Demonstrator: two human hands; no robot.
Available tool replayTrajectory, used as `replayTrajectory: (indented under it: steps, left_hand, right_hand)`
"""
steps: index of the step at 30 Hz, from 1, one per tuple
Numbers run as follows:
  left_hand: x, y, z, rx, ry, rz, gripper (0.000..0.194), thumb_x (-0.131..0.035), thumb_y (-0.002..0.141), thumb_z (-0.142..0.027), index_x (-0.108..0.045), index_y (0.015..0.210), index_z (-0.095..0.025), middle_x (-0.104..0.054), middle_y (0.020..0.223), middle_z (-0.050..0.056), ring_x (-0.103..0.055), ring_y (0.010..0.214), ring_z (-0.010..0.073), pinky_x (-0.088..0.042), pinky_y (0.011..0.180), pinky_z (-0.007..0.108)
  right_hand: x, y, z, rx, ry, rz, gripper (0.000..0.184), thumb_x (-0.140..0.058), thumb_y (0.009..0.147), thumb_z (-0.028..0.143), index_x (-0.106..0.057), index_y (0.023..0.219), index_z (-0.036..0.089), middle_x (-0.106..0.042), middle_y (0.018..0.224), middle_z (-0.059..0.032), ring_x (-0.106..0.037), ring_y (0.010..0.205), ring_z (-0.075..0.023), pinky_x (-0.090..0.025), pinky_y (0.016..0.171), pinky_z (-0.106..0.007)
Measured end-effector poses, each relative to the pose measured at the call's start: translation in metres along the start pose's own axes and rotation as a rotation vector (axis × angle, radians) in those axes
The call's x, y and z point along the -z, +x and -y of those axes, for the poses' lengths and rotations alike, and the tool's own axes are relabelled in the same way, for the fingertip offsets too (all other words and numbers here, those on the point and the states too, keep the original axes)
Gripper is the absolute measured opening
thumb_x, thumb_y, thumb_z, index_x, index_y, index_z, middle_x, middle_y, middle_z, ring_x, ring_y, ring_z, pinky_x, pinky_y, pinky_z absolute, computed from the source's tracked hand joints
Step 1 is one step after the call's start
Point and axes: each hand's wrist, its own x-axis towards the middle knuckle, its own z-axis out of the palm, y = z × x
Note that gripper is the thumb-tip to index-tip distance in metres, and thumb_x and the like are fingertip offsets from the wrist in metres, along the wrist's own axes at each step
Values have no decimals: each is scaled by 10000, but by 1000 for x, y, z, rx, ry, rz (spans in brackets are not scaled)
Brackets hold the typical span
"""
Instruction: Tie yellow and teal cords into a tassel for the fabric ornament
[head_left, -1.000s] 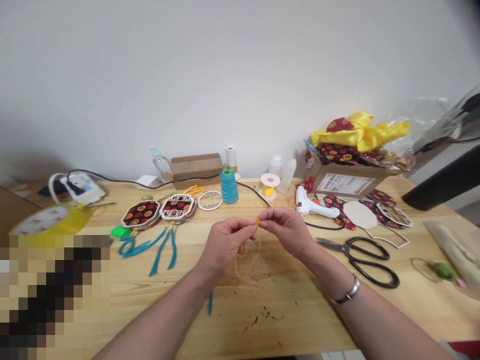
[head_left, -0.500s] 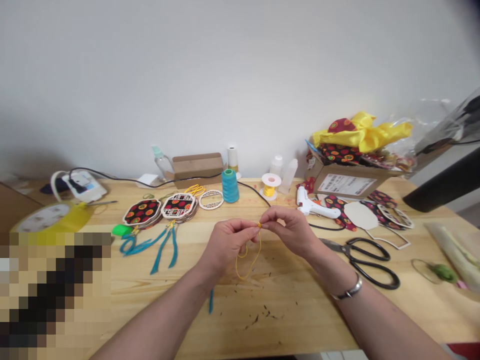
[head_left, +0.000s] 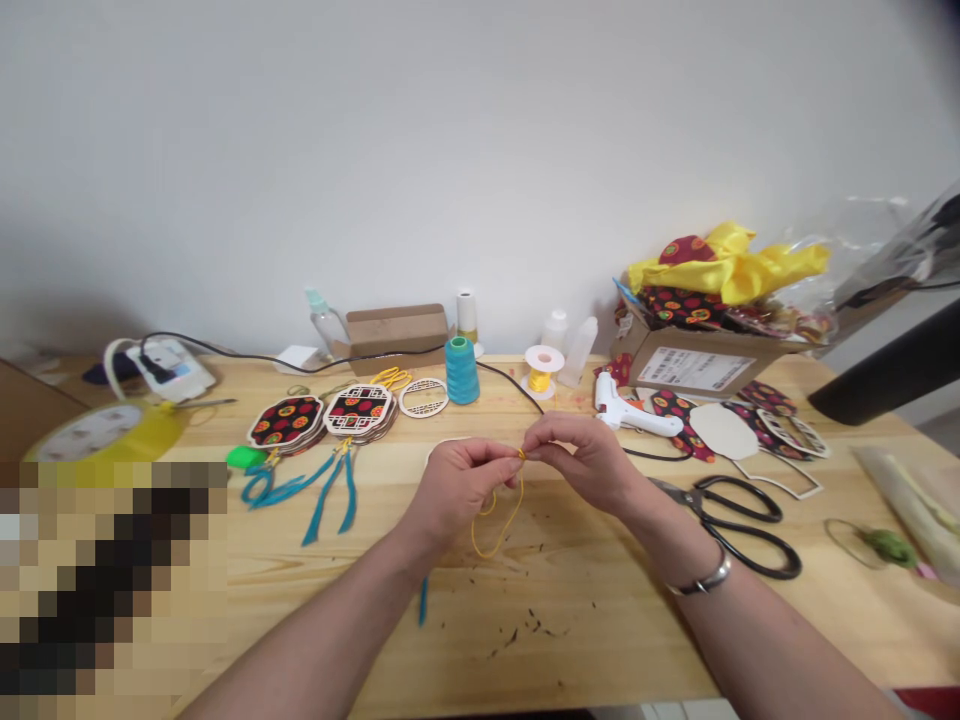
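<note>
Between the fingertips of both hands is a thin yellow cord (head_left: pixel 491 553), its loop hanging down over the table. My left hand (head_left: pixel 466 487) pinches it from the left, my right hand (head_left: pixel 581 462) from the right, and the fingertips nearly meet. What the cord does right at the fingertips is too small to make out. Behind my left hand a pale curved edge just shows. A strip of teal tassel (head_left: pixel 423 600) sticks out below my left wrist. Beyond the hands stand a teal thread cone (head_left: pixel 462 372) and a spool of yellow cord (head_left: pixel 541 378).
Black-handled scissors (head_left: pixel 742 525) lie by my right forearm, with a white glue gun (head_left: pixel 637 415) behind them. A cardboard box (head_left: pixel 686 368) heaped with fabric stands back right. Patterned ornaments (head_left: pixel 358 412) with teal tassels are stacked left. Dark scraps dot the wooden table (head_left: pixel 600 650).
Both hands keep their pinch on the yellow cord, almost in the same place. The whole view has shifted very slightly, and a pale edge now shows behind my left hand.
</note>
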Motion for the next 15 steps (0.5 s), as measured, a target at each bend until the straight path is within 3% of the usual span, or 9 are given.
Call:
replayTrajectory:
  steps: [15]
  left_hand:
    - [-1, 0, -1, -4, -65, 15, 157, -681, 671, -305, -676, 668, -148, -580, 568, -19, -334, 398, 26, -221, 403, 191]
  right_hand:
    - [-4, -1, 1, -75, -26, -56, 99, -562, 779, 132, -610, 701, 169, -628, 666, 1, -557, 627, -109, -437, 605, -216]
